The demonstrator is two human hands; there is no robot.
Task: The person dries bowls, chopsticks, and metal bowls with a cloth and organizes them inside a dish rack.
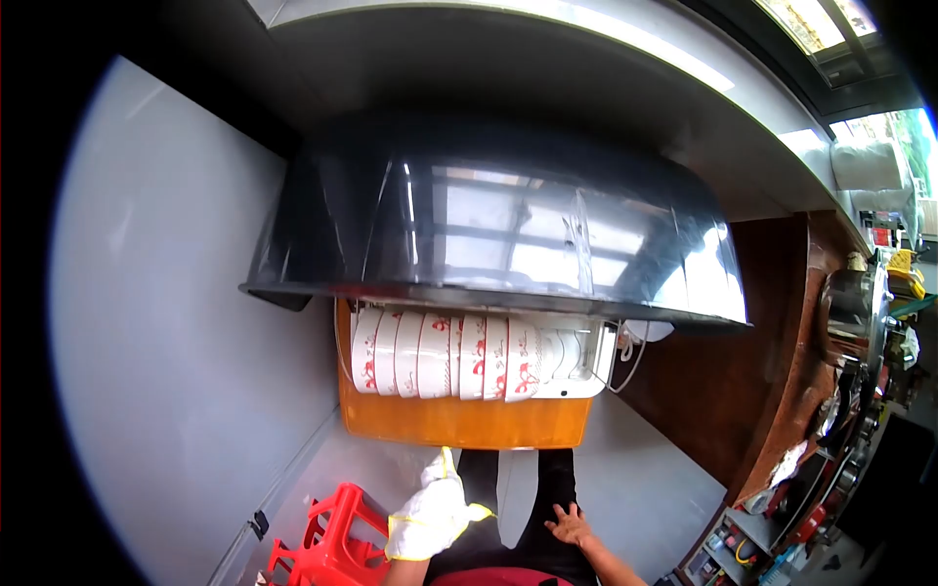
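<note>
My left hand is mostly hidden by a white cloth (pixel 428 510) with yellow edging, bunched around it at the bottom centre; the fingers do not show. My right hand (pixel 570 525), bare, rests with spread fingers on or just over my dark trouser leg and holds nothing. In front of me, a row of white bowls (pixel 435 356) with red patterns lies nested on its side in a white rack (pixel 576 376). An orange-brown tabletop (pixel 469 420) lies beneath the rack. Over the back of the bowls hangs a large glossy black basin (pixel 508 230), its rim toward me.
A red plastic stool (pixel 337 537) stands at the lower left. The left side has a pale wall panel (pixel 186 293). To the right is a brown wooden cabinet side (pixel 723 391), with a cluttered counter and pots (pixel 850 303) beyond. A grey shelf (pixel 733 547) holds small items.
</note>
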